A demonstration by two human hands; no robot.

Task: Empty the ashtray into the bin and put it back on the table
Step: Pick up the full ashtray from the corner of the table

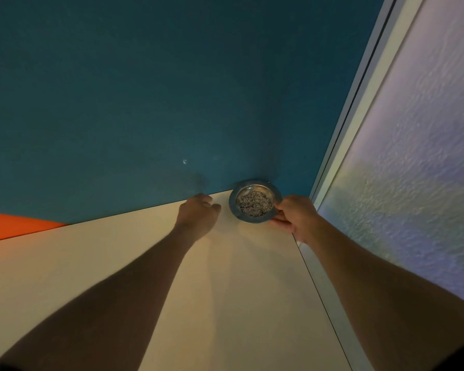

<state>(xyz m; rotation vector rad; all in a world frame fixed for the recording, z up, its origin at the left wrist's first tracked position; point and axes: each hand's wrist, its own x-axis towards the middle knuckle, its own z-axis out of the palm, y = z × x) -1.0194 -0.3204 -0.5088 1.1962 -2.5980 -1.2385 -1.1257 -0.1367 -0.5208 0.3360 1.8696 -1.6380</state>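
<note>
A round metal ashtray (255, 201) holding grey speckled ash sits at the far right corner of the pale table (156, 263), against the teal wall. My right hand (296, 215) grips the ashtray's right rim, thumb and fingers pinched on its edge. My left hand (197, 210) rests on the table just left of the ashtray, fingers curled loosely, a small gap between it and the rim. No bin is in view.
The teal wall (172, 89) rises behind the table. A white frame (356, 108) and a textured pale wall (413, 156) run along the right side. An orange patch (14, 226) shows at the far left beyond the table edge.
</note>
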